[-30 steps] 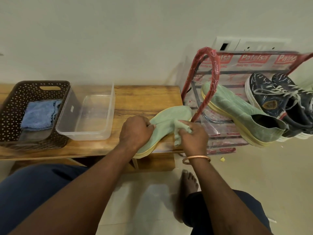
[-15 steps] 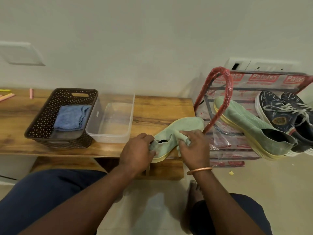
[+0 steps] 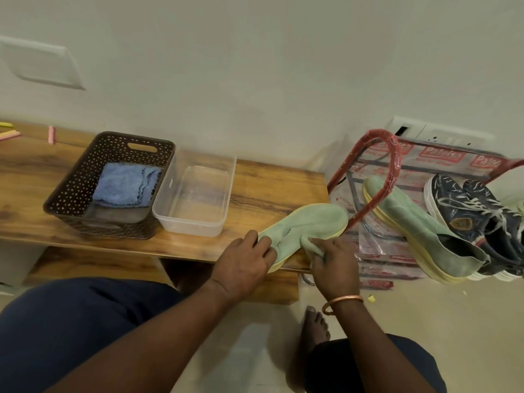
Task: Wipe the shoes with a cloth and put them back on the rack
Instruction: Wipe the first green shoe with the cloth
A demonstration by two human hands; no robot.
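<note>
View from above, hands at work. I am steadying the green shoe (image 3: pixel 309 225) with my left hand (image 3: pixel 243 265), whose fingers are curling over its ankle opening. My right hand (image 3: pixel 331 265), wearing a copper bangle (image 3: pixel 340 303), is pinching a bunched green cloth (image 3: pixel 312 245) against the upper of that shoe. The shoe is lying on the right end of the wooden bench (image 3: pixel 269 191), its toe pointing toward the rack (image 3: pixel 382 154) and its heel overhanging the near edge. The rack is standing on the floor just beside the bench, with red tubing still in printed plastic wrap. A second green shoe (image 3: pixel 411 222) is resting tilted on it, toe up, and a pair of dark blue sneakers (image 3: pixel 467 211) is sitting beside that one. Farther left on the bench, a brown perforated basket (image 3: pixel 85 180) is holding a folded blue cloth (image 3: pixel 124 185); a clear plastic container (image 3: pixel 198 194) is touching the basket's right side.
</note>
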